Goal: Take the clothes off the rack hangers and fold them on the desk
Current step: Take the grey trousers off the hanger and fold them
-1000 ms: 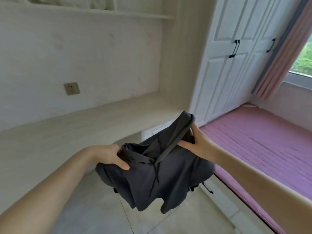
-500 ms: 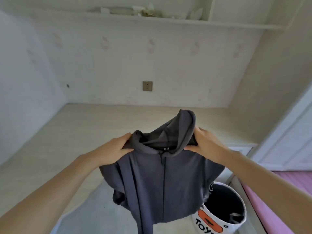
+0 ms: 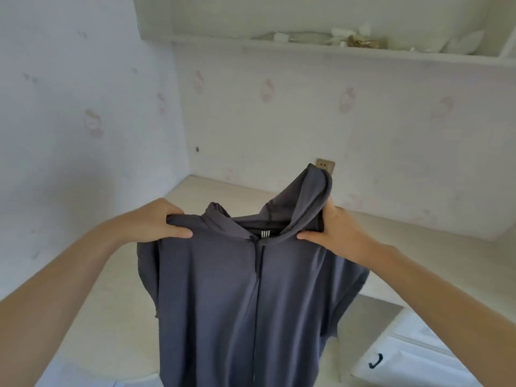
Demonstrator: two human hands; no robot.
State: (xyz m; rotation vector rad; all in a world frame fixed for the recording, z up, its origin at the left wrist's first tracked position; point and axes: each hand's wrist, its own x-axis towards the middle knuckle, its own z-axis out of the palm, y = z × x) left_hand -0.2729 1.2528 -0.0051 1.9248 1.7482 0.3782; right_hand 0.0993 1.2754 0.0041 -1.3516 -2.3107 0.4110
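A dark grey zip-up hoodie [image 3: 240, 297] hangs in front of me, front facing me, its hood standing up at the right. My left hand [image 3: 156, 222] pinches the left shoulder. The right shoulder, at the base of the hood, is gripped by my right hand [image 3: 335, 233]. The hoodie's body drops straight down over the pale wooden desk [image 3: 106, 297], and its hem runs out of the bottom of the view. No hanger or rack is in sight.
The L-shaped desk fills the corner, running along the left wall and the back wall. A wall socket [image 3: 325, 165] sits behind the hood. A shelf [image 3: 307, 48] above holds small clutter. A white drawer front with a dark handle [image 3: 375, 361] is at lower right.
My view has swung left from the wardrobe and bed to the desk corner. The bunched hoodie has been lifted and let hang open by its shoulders, moving nearer the desk.
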